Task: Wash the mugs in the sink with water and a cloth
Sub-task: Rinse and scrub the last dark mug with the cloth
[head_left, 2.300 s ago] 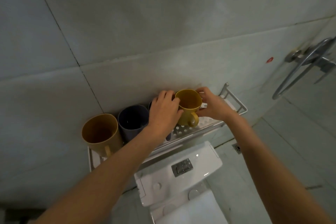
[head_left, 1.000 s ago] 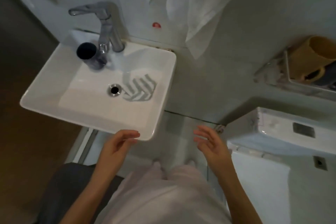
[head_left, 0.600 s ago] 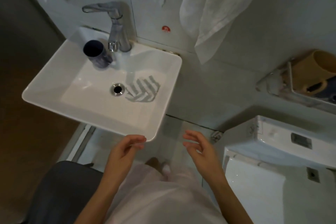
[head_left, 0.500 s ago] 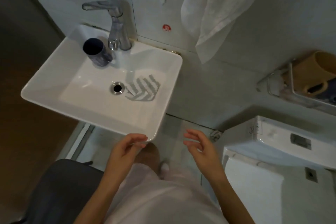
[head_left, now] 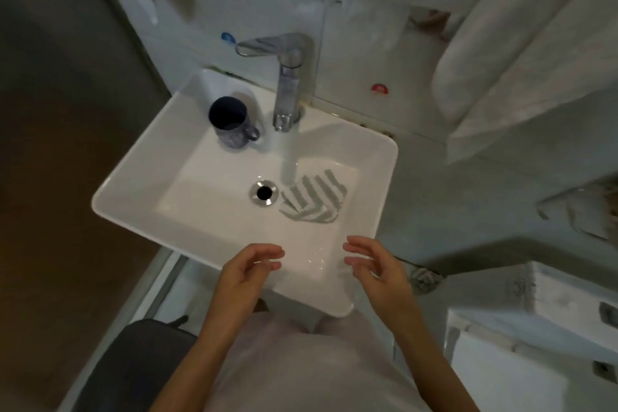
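Observed from the head view, looking down.

Sink (head_left: 140, 184): white, rectangular, wall-mounted. The drain (head_left: 264, 192) lies near the middle of the basin and serves as the reference for the bearings below.

Mug (head_left: 230, 122): one dark blue mug, upright, mouth open to the camera. It stands at the sink's rear, at 11 o'clock from the drain, just beside the faucet (head_left: 287, 90), with its handle turned toward the faucet base.

Faucet: chrome, at 12 o'clock, lever pointing toward 10 o'clock. A stream of water (head_left: 289, 160) falls from the spout into the basin.

Cloth (head_left: 314, 201): grey-and-white striped, lying flat on the basin floor at 3 o'clock, just beside the drain. The stream lands at its upper left corner.

Left hand (head_left: 244, 273): over the near rim at 6 o'clock, fingers relaxed and slightly curved, holding nothing.

Right hand (head_left: 378, 269): over the near rim at 4 o'clock, fingers likewise loose, holding nothing. The two hands are apart, palms facing each other; neither touches the mug or the cloth.

Surroundings: a white towel (head_left: 501, 60) hangs on the wall at 2 o'clock; a white toilet tank (head_left: 535, 328) sits at 4 o'clock, beyond the right hand.
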Available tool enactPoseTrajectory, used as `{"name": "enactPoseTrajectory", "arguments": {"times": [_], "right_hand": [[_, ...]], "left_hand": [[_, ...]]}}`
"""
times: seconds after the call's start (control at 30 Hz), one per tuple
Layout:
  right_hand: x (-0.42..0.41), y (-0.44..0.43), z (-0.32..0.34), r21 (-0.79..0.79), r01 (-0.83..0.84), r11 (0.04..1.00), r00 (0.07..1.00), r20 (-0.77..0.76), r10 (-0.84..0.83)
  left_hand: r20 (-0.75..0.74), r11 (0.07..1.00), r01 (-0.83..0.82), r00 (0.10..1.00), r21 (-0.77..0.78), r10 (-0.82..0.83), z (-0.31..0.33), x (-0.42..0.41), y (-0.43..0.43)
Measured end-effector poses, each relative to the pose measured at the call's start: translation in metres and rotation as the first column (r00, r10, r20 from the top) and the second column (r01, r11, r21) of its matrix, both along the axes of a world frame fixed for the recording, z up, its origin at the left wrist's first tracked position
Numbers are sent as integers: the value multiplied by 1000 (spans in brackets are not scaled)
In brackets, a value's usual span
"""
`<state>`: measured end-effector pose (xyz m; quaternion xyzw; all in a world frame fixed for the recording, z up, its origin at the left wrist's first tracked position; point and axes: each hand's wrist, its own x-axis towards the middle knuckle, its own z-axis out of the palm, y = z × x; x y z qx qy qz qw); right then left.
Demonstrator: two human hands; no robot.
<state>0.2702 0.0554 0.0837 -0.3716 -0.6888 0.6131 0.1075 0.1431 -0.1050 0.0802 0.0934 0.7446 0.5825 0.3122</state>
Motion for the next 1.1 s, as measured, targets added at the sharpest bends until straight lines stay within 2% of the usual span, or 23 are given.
{"name": "enactPoseTrajectory", "arguments": {"times": [0.27, 0.53, 0.67, 0.8, 0.87, 0.93, 1.03, 1.1], "right_hand": [[-130, -61, 6, 37, 81, 996, 995, -64, -79], [-189, -110, 12, 7, 231, 973, 971, -62, -230], [-204, -104, 7, 54, 238, 970, 971, -42, -236], [-220, -84, -9, 134, 211, 968, 977, -59, -205], [-228, -72, -22, 164, 211, 964, 976, -88, -199], [-235, -60, -37, 199, 203, 959, 977, -105, -185], [-245, -47, -60, 270, 173, 947, 980, -141, -139], [-250, -40, -67, 304, 158, 939, 979, -170, -110]], "left_hand": [[-86, 984, 175, 981, 16, -173, 12, -129, -43], [-136, 939, 343, 931, -2, -340, 19, -195, -64], [-263, 925, 377, 888, -57, -378, 8, -209, -46], [-411, 940, 325, 847, -104, -338, -15, -231, -10], [-549, 939, 317, 765, -133, -336, -28, -246, 12], [-664, 923, 323, 646, -209, -376, -41, -262, 34], [-722, 866, 351, 485, -355, -493, -59, -279, 62], [-712, 797, 352, 364, -491, -600, -67, -288, 79]]}}
